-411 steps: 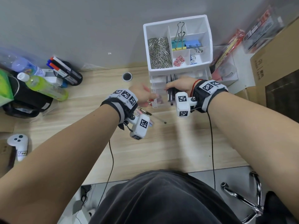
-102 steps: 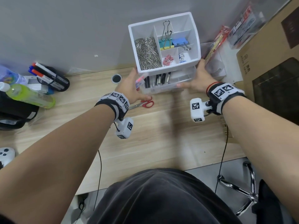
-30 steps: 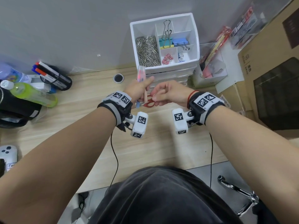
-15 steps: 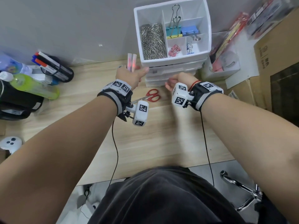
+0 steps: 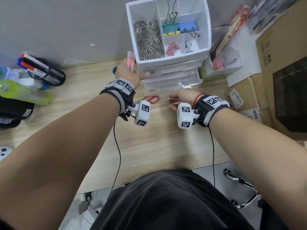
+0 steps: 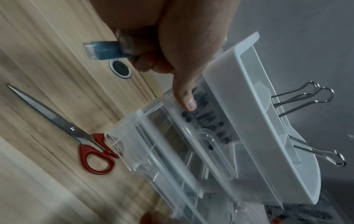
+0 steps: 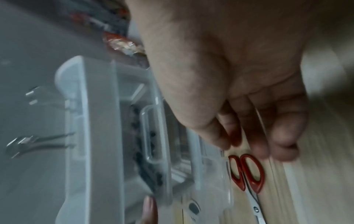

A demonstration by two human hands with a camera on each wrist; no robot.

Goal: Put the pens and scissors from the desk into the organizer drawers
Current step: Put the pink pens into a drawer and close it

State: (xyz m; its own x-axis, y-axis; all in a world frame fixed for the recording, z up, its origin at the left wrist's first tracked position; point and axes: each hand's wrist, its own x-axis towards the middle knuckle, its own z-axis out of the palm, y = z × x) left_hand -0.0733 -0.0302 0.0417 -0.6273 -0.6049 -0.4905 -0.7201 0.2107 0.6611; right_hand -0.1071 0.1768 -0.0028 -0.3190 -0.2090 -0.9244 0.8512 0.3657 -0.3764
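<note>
Here, left hand (image 5: 127, 73) grips two pens (image 5: 130, 61); right hand (image 5: 180, 99) loose, holding nothing; one scissors (image 5: 152, 99) beside drawers (image 5: 172, 80).

We have the organizer (image 5: 167, 62) at twelve o'clock on the desk (image 5: 157, 140), against the wall, its tray on top and a lower drawer (image 5: 172, 80) pulled toward us. The scissors (image 5: 152, 98) lie on the desk just before that drawer, at its eleven o'clock corner. Our left hand (image 5: 127, 73) is at the organizer's nine o'clock side, the right hand (image 5: 182, 98) at the drawer's six. A marker cup (image 5: 44, 72) lies well off at nine o'clock, and boxes (image 5: 282, 80) stand at three.
</note>
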